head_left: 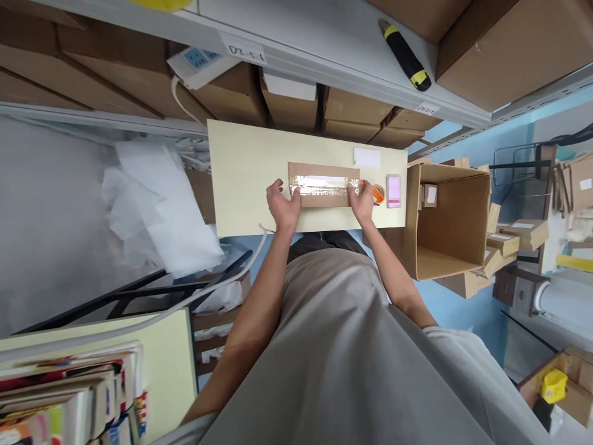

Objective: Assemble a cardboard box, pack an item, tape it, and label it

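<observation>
Left hand [283, 207]: wide, thumb on the parcel's left end; I'd keep that thumb flat.
Parcel [324, 202]: between the hands, on or just over the counter [245, 179]; even pressure should suit it.
Tape [324, 191]: shiny, creased-looking; best smoothed outward.
Right hand [364, 203]: thumb on the right end; can't tell whether the fingers grip.
Phone [393, 191]: farther right, best left unbumped.

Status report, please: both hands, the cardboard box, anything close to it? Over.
Left hand, right hand: thumbs at opposite ends of cardboard box. Shiny tape along its top. Orange item close beside right hand, right of box.
</observation>
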Action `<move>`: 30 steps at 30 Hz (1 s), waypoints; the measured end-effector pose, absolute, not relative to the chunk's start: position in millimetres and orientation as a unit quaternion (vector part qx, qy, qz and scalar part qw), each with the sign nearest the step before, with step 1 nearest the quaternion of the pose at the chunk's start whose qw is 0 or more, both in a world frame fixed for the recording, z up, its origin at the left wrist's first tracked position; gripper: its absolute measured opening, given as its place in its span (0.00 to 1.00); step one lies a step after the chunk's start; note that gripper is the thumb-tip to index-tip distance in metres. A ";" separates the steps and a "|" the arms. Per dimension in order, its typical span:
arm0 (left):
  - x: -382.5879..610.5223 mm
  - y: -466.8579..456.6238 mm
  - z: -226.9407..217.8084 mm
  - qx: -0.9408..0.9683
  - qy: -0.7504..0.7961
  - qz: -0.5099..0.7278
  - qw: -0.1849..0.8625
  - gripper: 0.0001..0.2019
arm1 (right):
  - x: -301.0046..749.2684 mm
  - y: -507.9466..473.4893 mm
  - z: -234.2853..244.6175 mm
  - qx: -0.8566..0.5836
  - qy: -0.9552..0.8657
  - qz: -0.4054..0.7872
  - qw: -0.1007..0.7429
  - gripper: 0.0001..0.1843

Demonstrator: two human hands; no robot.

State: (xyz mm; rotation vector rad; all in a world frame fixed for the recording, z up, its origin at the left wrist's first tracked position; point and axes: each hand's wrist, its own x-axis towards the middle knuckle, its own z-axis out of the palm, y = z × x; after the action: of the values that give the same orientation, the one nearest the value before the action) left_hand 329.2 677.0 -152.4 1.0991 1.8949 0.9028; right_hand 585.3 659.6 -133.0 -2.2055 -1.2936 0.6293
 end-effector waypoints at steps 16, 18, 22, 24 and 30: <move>307.5 708.7 -116.6 0.436 0.708 0.405 0.381 0.29 | 574.7 690.1 -87.3 -0.764 -0.516 0.255 0.293 0.40; 304.6 701.5 -113.8 0.436 0.712 0.405 0.374 0.29 | 575.0 686.2 -86.8 -0.757 -0.524 0.265 0.286 0.39; 308.0 670.8 -121.9 0.400 0.745 0.384 0.372 0.29 | 575.1 656.4 -99.6 -0.737 -0.533 0.318 0.268 0.40; 315.6 652.5 -130.2 0.371 0.764 0.377 0.370 0.31 | 573.1 634.9 -108.1 -0.725 -0.532 0.346 0.268 0.41; 362.4 614.6 -150.9 0.292 0.782 0.378 0.400 0.51 | 564.5 593.6 -128.0 -0.687 -0.533 0.433 0.239 0.42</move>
State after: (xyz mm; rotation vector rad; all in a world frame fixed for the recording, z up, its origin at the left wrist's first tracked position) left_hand 362.4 614.6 -150.9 0.7391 1.9797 0.9558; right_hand 564.5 593.6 -128.0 -1.8801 -1.4600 1.1851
